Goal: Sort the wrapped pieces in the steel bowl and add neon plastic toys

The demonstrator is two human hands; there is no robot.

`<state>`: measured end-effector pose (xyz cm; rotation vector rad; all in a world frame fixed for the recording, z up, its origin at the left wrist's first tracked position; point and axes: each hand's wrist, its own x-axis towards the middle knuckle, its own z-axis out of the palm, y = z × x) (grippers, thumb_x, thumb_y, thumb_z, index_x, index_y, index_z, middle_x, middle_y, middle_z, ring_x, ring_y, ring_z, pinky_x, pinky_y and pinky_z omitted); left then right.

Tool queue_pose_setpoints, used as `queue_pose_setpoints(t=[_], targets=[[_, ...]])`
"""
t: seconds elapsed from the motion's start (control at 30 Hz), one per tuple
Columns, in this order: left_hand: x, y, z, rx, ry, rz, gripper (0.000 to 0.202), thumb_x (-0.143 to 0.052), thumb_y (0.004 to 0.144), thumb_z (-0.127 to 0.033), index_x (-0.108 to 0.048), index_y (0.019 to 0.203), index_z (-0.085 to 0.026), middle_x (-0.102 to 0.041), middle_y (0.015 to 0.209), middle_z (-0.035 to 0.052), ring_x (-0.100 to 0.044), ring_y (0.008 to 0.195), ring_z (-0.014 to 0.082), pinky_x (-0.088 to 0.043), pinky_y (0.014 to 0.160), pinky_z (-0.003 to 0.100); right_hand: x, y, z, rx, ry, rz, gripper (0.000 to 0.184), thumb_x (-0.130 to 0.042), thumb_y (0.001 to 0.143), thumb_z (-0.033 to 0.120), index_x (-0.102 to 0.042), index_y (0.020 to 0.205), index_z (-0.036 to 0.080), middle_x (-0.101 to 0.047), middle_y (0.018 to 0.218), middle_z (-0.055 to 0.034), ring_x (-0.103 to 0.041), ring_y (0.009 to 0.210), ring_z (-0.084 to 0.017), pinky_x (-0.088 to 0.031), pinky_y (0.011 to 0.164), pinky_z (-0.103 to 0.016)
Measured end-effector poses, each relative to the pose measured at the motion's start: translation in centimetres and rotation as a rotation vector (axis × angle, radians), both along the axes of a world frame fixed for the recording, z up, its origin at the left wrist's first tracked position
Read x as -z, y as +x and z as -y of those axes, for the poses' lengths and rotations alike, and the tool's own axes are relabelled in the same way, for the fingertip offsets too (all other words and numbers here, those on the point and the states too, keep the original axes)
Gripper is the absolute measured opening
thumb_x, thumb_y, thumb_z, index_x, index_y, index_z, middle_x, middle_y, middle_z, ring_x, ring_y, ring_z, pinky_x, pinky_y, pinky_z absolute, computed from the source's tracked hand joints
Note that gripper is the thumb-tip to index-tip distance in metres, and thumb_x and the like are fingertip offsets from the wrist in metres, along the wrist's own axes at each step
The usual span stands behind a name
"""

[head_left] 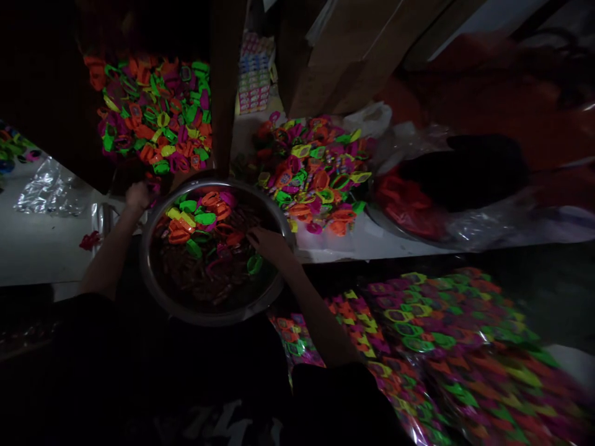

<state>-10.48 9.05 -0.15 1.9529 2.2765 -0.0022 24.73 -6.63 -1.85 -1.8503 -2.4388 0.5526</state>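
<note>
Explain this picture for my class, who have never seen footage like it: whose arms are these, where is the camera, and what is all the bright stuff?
The camera sits on a person's head, looking down at their own bare arms. The right hand reaches into a round metal bowl of small neon plastic pieces; whether it grips one is unclear in the dim light. The left hand rests at the bowl's far rim. Two loose heaps of similar pieces lie beyond the bowl, with packed sheets of them in clear wrap on the right.
</note>
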Motion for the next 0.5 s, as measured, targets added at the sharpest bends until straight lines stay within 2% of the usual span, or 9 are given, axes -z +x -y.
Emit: queue_pose_setpoints(t=[0.07, 0.13, 0.2, 0.27, 0.37, 0.5], targets=[[-1.9, 0.7, 1.0, 0.005, 0.181, 0.023, 0.044, -0.054, 0.08, -0.04, -0.057, 0.116, -0.015, -0.065, 0.104, 0.0129, -0.06, 0.099, 0.0295, -0.045, 0.083, 0.036, 0.0, 0.2, 0.3, -0.092, -0.095, -0.107, 0.027, -0.042, 0.093, 0.026, -0.062, 0.106, 0.013, -0.068, 0.104, -0.0093, -0.063, 0.094, -0.019, -0.047, 0.08, -0.027], [-3.9, 2.2, 2.5, 0.116, 0.301, 0.081, 0.044, -0.05, 0.083, -0.042, -0.054, 0.119, -0.017, -0.063, 0.108, 0.0095, -0.058, 0.102, 0.0266, -0.043, 0.087, 0.034, 0.2, 0.3, 1.0, -0.21, -0.183, -0.141, 0.022, -0.05, 0.089, 0.021, -0.063, 0.104, 0.013, -0.068, 0.104, -0.0091, -0.063, 0.096, -0.019, -0.046, 0.082, -0.026], [-5.6, 4.4, 4.5, 0.294, 0.307, 0.142, 0.043, -0.047, 0.085, -0.042, -0.052, 0.12, -0.017, -0.061, 0.111, 0.0067, -0.057, 0.103, 0.0238, -0.041, 0.089, 0.033, 0.6, 0.1, 1.7, -0.293, -0.211, -0.08, 0.027, -0.055, 0.082, 0.013, -0.063, 0.108, 0.012, -0.066, 0.11, -0.0126, -0.061, 0.103, -0.021, -0.045, 0.087, -0.029], [-6.4, 7.0, 6.8, 0.462, 0.222, 0.162, 0.042, -0.048, 0.086, -0.041, -0.051, 0.121, -0.017, -0.059, 0.112, 0.0053, -0.056, 0.104, 0.0236, -0.04, 0.091, 0.033, 1.0, -0.3, 2.2, -0.334, -0.207, -0.022, 0.035, -0.055, 0.078, 0.006, -0.062, 0.112, 0.009, -0.064, 0.115, -0.0163, -0.058, 0.109, -0.024, -0.042, 0.092, -0.032], [-5.7, 10.1, 9.8, 0.628, 0.115, 0.085, 0.039, -0.05, 0.086, -0.039, -0.053, 0.119, -0.019, -0.056, 0.117, 0.0077, -0.055, 0.108, 0.0276, -0.039, 0.093, 0.035, 1.7, -0.8, 2.1, -0.362, -0.219, -0.019, 0.037, -0.052, 0.078, 0.004, -0.062, 0.113, 0.007, -0.063, 0.117, -0.0177, -0.056, 0.112, -0.024, -0.04, 0.095, -0.033], [-2.7, 11.3, 11.6, 0.678, 0.079, -0.019, 0.046, -0.048, 0.088, -0.046, -0.049, 0.124, -0.017, -0.053, 0.119, 0.0131, -0.056, 0.105, 0.0309, -0.04, 0.091, 0.039, 2.3, -1.0, 1.5, -0.415, -0.256, -0.029, 0.03, -0.055, 0.077, 0.008, -0.066, 0.105, 0.009, -0.066, 0.109, -0.0162, -0.06, 0.103, -0.023, -0.043, 0.089, -0.03]])
